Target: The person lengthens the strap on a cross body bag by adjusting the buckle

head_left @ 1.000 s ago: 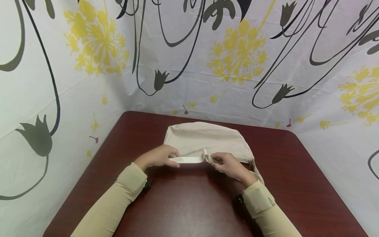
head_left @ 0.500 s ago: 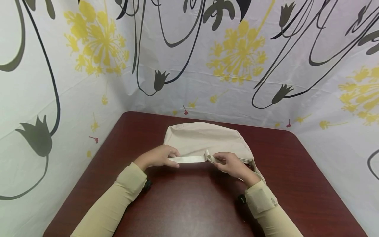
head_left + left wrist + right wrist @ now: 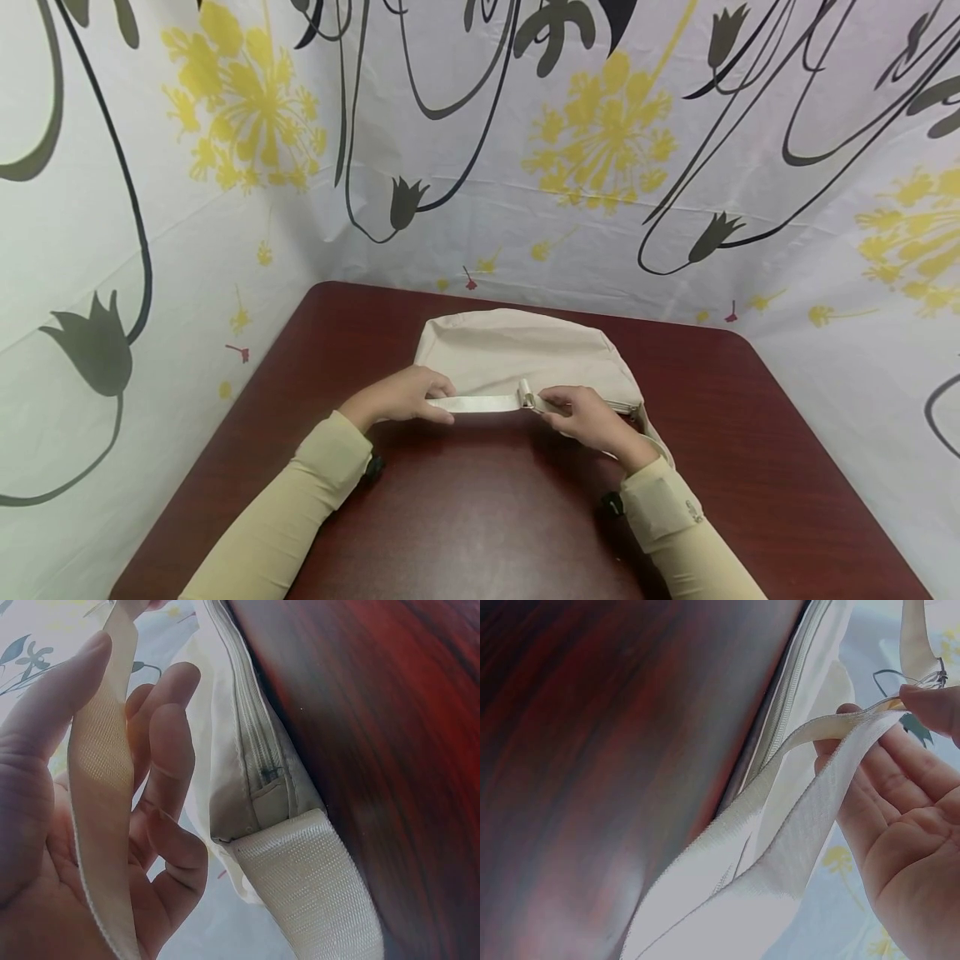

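Observation:
A cream fabric bag (image 3: pixel 525 346) lies flat on the table with its zipper (image 3: pixel 799 675) along the near edge. In front of it, a pale webbing strap (image 3: pixel 480 404) stretches between both hands. My left hand (image 3: pixel 405 393) holds the strap between thumb and fingers; in the left wrist view it runs across the palm. Just right of the metal buckle (image 3: pixel 527 396), my right hand (image 3: pixel 588 417) pinches the doubled strap between thumb and fingertips. A small strap loop stands up at the buckle. The right wrist view shows two strap layers (image 3: pixel 810 795) hanging from the pinch.
The dark red wooden table (image 3: pixel 465 517) has rounded far corners. Behind and beside it hang white cloth walls (image 3: pixel 480 167) printed with flowers. Another strap part (image 3: pixel 315 885) leaves the bag's left end, next to the zipper's end.
My right hand and the buckle have shifted slightly right since a second ago, and the strap between my hands is straighter. The left hand and bag have stayed put.

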A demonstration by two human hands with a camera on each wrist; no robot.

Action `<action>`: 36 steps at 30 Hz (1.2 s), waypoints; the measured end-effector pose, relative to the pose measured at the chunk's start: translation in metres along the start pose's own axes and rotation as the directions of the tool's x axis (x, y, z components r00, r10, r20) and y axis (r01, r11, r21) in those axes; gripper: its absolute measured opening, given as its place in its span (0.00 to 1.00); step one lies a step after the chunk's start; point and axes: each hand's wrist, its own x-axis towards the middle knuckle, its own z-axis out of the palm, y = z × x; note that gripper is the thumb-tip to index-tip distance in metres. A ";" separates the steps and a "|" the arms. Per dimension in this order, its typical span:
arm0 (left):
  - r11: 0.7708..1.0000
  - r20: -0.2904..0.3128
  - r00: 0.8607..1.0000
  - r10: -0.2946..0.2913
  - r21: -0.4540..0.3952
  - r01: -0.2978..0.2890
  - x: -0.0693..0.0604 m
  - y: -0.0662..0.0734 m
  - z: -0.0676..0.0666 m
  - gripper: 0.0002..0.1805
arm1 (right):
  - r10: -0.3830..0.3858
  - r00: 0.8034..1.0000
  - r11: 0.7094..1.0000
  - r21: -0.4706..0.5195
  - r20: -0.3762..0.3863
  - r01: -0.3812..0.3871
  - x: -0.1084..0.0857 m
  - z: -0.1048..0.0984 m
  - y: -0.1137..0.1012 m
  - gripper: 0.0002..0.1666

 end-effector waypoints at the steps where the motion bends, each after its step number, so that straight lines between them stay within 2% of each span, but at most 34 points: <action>1: 1.000 0.000 1.000 0.002 0.004 -0.002 0.000 0.000 0.000 0.13 | 0.003 1.000 1.000 0.000 0.001 -0.003 0.000 0.000 0.000 0.12; 20: 1.000 -0.007 1.000 0.001 -0.008 -0.002 -0.001 -0.001 -0.002 0.13 | 0.005 1.000 1.000 0.021 0.005 -0.005 0.000 -0.002 0.003 0.13; 29: 1.000 -0.009 1.000 0.006 0.016 -0.006 0.000 -0.002 -0.002 0.12 | 0.009 1.000 1.000 0.026 0.009 -0.009 -0.004 -0.006 0.008 0.10; 36: 1.000 -0.008 1.000 0.002 0.025 -0.001 -0.001 -0.002 -0.003 0.12 | 0.023 1.000 0.999 0.033 0.010 -0.023 -0.005 -0.006 0.008 0.12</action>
